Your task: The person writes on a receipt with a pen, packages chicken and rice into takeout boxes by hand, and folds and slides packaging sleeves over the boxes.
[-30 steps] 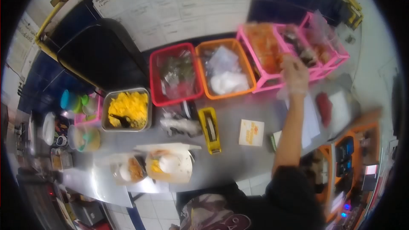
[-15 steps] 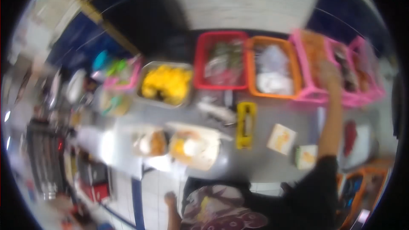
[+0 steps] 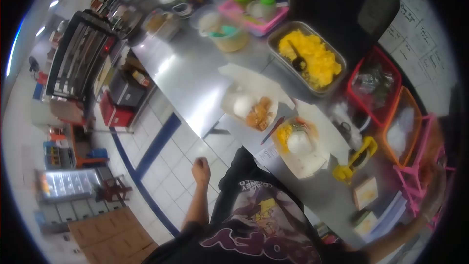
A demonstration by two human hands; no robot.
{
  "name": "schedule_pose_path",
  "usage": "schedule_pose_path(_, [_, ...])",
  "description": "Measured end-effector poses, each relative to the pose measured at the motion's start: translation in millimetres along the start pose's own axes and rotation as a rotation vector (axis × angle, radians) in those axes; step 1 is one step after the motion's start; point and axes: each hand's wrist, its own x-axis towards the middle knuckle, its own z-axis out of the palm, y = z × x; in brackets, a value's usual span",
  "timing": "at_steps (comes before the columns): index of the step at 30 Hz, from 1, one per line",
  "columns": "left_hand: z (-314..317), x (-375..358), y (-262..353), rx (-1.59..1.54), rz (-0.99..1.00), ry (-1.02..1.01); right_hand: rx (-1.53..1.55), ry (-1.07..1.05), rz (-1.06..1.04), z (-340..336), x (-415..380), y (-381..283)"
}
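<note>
My left hand (image 3: 201,170) hangs over the tiled floor beside the table, its fingers curled in; whether anything is inside cannot be seen. My right hand (image 3: 434,178) reaches into the pink basket (image 3: 415,186) at the far right; its fingers are blurred and hidden. Two open paper boxes lie on the metal table: one (image 3: 229,102) has white rice and brown fried pieces, the other (image 3: 303,164) rice with yellow and orange food. A pen (image 3: 272,130) lies between them. A steel tray (image 3: 312,88) holds yellow food and a dark spoon.
A red basket (image 3: 350,88) and an orange basket (image 3: 387,144) hold plastic bags. A yellow tool (image 3: 355,161) and small cards (image 3: 366,193) lie near the boxes. Tubs (image 3: 229,42) and a pink tray (image 3: 261,28) stand at the back. Cardboard boxes (image 3: 112,234) are at lower left.
The view has swung to the left, showing more floor and room. My right hand is still at the pink basket, and my left hand is still low beside the table.
</note>
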Motion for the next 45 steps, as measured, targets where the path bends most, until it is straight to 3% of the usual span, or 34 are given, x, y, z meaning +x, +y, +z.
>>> schedule_pose_path(4, [-37.0,53.1,69.0,-0.122,0.233,0.006,0.205,-0.267,-0.079,41.7,-75.8,-197.8])
schedule_pose_path(6, [-44.7,79.6,84.2,-0.174,0.301,-0.088,0.615,-0.425,-0.083,101.0,-118.3,-260.6])
schedule_pose_path(7, [-48.2,93.7,86.8,-0.213,0.346,-0.145,0.607,-0.447,-0.095,145.9,-144.3,-278.9])
schedule_pose_path(8, [-51.7,106.0,87.0,-0.265,0.421,-0.179,0.465,-0.656,-0.112,163.0,-143.5,-326.2])
schedule_pose_path(10, [-57.4,130.6,89.6,-0.306,0.487,-0.216,0.383,-0.751,-0.17,216.7,-163.5,-385.8])
schedule_pose_path(12, [-69.1,147.8,99.0,-0.339,0.531,-0.27,0.288,-0.682,-0.241,263.2,-183.0,-418.2])
schedule_pose_path(19, [-73.0,186.6,95.7,-0.461,0.462,-0.304,0.059,-0.583,-0.246,319.8,-197.3,-464.6])
schedule_pose_path(22, [-79.4,193.8,98.6,-0.475,0.418,-0.361,-0.007,-0.591,-0.398,345.8,-204.1,-470.6])
schedule_pose_path(24, [-78.6,199.3,99.0,-0.483,0.482,-0.354,-0.136,-0.766,-0.585,357.1,-207.1,-472.6])
schedule_pose_path(31, [-74.4,214.0,99.6,-0.506,0.473,-0.42,-0.153,-0.839,-0.384,353.4,-222.5,-461.0])
schedule_pose_path(33, [-73.4,213.1,116.2,-0.512,0.456,-0.497,0.131,-0.566,-0.29,336.7,-226.5,-455.1])
schedule_pose_path(34, [-73.2,212.1,127.3,-0.511,0.458,-0.505,0.126,-0.565,-0.284,334.2,-228.0,-448.0])
schedule_pose_path(36, [-68.6,210.9,152.3,-0.498,0.608,-0.525,0.2,-0.547,-0.071,332.5,-231.2,-432.8])
schedule_pose_path(37, [-60.9,210.5,162.3,-0.494,0.616,-0.535,0.198,-0.542,-0.059,334.1,-234.2,-430.9])
schedule_pose_path(39, [-43.4,209.7,183.7,-0.429,0.837,-0.557,0.124,-0.487,-0.302,339.1,-240.1,-434.2])
schedule_pose_path(43, [-21.1,205.0,238.7,-0.45,1.012,-0.516,0.036,-0.454,-0.396,346.3,-229.6,-485.9])
schedule_pose_path(45, [-25.8,200.7,262.9,-0.491,0.987,-0.512,-0.346,-0.733,-0.468,348.9,-220.4,-501.2])
